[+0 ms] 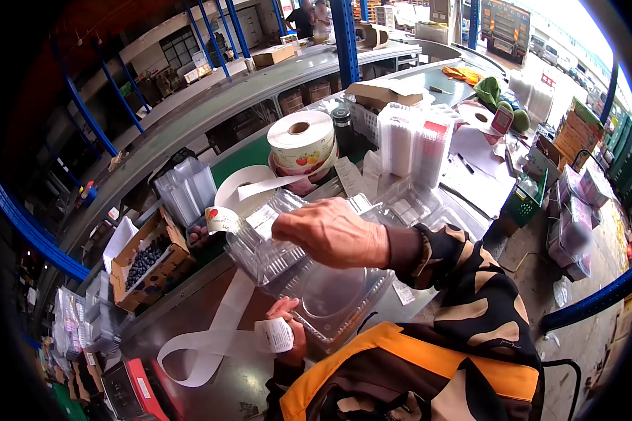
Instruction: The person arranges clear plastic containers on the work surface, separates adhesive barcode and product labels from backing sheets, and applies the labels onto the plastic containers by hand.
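Note:
My right hand (333,233) is above the clear plastic boxes in the middle, fingers curled together; their tips and anything between them are hidden. A clear clamshell box (263,252) lies just left of it. My left hand (293,330) is lower, closed on a printed white label (274,335) beside a loose paper strip (207,342). Next to it an open clear plastic tray (333,298) rests near my body. Behind the boxes stands a stack of fruit-printed label rolls (300,140), with a curled white strip (249,186) in front.
Dark grapes (146,265) fill a cardboard box at left, near stacked clear containers (185,189). Tall stacked clear tubs (413,144) and papers (479,175) are at right. A red device (135,389) sits lower left. Two people (310,19) stand far back.

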`<state>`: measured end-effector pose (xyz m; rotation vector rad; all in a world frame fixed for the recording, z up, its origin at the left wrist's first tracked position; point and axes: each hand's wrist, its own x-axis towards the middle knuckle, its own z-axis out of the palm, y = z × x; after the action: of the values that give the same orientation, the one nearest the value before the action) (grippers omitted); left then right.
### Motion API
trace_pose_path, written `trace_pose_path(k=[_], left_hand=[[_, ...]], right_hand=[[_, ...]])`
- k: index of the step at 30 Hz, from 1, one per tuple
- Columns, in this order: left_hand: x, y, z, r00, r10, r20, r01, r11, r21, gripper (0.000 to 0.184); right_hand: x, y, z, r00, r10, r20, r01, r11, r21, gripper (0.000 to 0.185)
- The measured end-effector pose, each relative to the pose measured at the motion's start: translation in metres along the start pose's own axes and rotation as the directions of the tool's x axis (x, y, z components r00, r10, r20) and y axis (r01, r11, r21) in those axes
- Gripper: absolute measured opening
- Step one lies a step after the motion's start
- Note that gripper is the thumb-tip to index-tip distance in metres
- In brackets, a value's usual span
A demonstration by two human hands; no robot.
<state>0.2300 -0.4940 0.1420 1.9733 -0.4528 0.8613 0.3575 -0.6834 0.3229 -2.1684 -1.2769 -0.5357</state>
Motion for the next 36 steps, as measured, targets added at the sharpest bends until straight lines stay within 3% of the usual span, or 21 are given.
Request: trace_pose_path(k=[2,3,5,7,10,12,13,15,18,19,21,22,23,24,25,27,29,32,33,35,36], left_hand=[[-0.007,-0.004,0.007,0.997,-0.027,-0.067,0.026,1.000,-0.010,0.011],[-0.007,-0.004,0.008,0.995,-0.046,-0.094,0.045,0.999,-0.008,0.009],[-0.008,-0.005,0.008,0.994,-0.067,-0.087,0.062,0.996,-0.061,0.010],[0.000,0.003,0.002,0.997,-0.076,-0.032,0.074,0.996,-0.042,0.011],[0.002,0.010,-0.003,0.973,-0.231,0.002,0.226,0.951,-0.213,0.011],[0.004,0.009,-0.011,0.940,-0.331,0.082,0.335,0.851,-0.404,0.014],[0.005,0.002,-0.016,0.953,-0.286,0.096,0.301,0.880,-0.366,0.019],[0.009,0.005,-0.029,0.854,-0.501,0.141,0.510,0.753,-0.415,0.027],[0.025,0.002,-0.037,0.836,-0.535,0.119,0.482,0.616,-0.623,0.054],[0.035,0.010,-0.041,0.843,-0.523,0.125,0.438,0.533,-0.723,0.058],[0.045,0.005,-0.056,0.862,-0.452,0.228,0.399,0.329,-0.856,0.063],[0.053,0.010,-0.063,0.847,-0.472,0.245,0.403,0.268,-0.875,0.063],[0.060,0.015,-0.066,0.834,-0.485,0.262,0.399,0.202,-0.895,0.064],[0.067,0.022,-0.067,0.837,-0.488,0.246,0.395,0.229,-0.889,0.064],[0.074,0.029,-0.067,0.844,-0.479,0.243,0.394,0.245,-0.886,0.065],[0.084,0.037,-0.067,0.864,-0.454,0.217,0.386,0.321,-0.865,0.068],[0.087,0.040,-0.072,0.889,-0.402,0.222,0.410,0.478,-0.777,0.070],[0.087,0.048,-0.078,0.897,-0.384,0.218,0.427,0.632,-0.646,0.073],[0.087,0.052,-0.083,0.913,-0.350,0.211,0.407,0.728,-0.552,0.069],[0.076,0.053,-0.085,0.861,-0.485,0.151,0.485,0.694,-0.532,0.059],[0.070,0.052,-0.092,0.815,-0.575,0.074,0.534,0.693,-0.484,0.047]], right_hand=[[-0.026,0.041,-0.034,0.892,0.240,-0.384,-0.235,0.970,0.061,0.009],[-0.044,0.060,-0.059,0.765,0.475,-0.434,-0.326,0.868,0.376,0.015],[-0.107,0.113,-0.096,0.543,0.741,-0.394,-0.385,0.637,0.668,0.024],[-0.186,0.145,-0.100,0.266,0.908,-0.323,-0.500,0.417,0.759,0.028],[-0.284,0.152,-0.064,-0.105,0.977,-0.188,-0.549,0.100,0.830,0.037],[-0.361,0.161,-0.031,-0.183,0.980,-0.084,-0.478,-0.014,0.878,0.038],[-0.369,0.155,-0.016,-0.420,0.901,-0.111,-0.435,-0.092,0.896,0.041],[-0.394,0.150,0.003,-0.470,0.882,-0.032,-0.344,-0.150,0.927,0.049],[-0.419,0.167,0.017,-0.327,0.793,-0.515,-0.829,0.021,0.559,0.060],[-0.407,0.165,0.010,-0.322,0.611,-0.723,-0.944,-0.149,0.295,0.069],[-0.368,0.156,-0.010,-0.014,0.531,-0.847,-0.994,0.082,0.068,0.063],[-0.332,0.151,-0.018,0.058,0.626,-0.778,-0.961,0.247,0.127,0.052],[-0.307,0.160,-0.014,0.101,0.760,-0.642,-0.762,0.474,0.441,0.041],[-0.260,0.148,-0.010,0.286,0.814,-0.505,-0.565,0.569,0.597,0.031],[-0.202,0.116,-0.007,0.440,0.837,-0.325,-0.424,0.513,0.746,0.026],[-0.117,0.064,0.014,0.784,0.614,-0.094,-0.273,0.477,0.835,0.017],[-0.061,0.016,0.044,0.941,0.328,0.077,-0.193,0.335,0.922,0.019],[-0.015,-0.028,0.073,0.934,-0.081,0.348,-0.313,0.288,0.905,0.038],[-0.006,-0.039,0.080,0.923,-0.129,0.363,-0.324,0.247,0.913,0.038],[-0.001,-0.045,0.090,0.917,-0.195,0.349,-0.302,0.233,0.924,0.036],[0.003,-0.043,0.090,0.926,-0.260,0.272,-0.157,0.391,0.907,0.035]])
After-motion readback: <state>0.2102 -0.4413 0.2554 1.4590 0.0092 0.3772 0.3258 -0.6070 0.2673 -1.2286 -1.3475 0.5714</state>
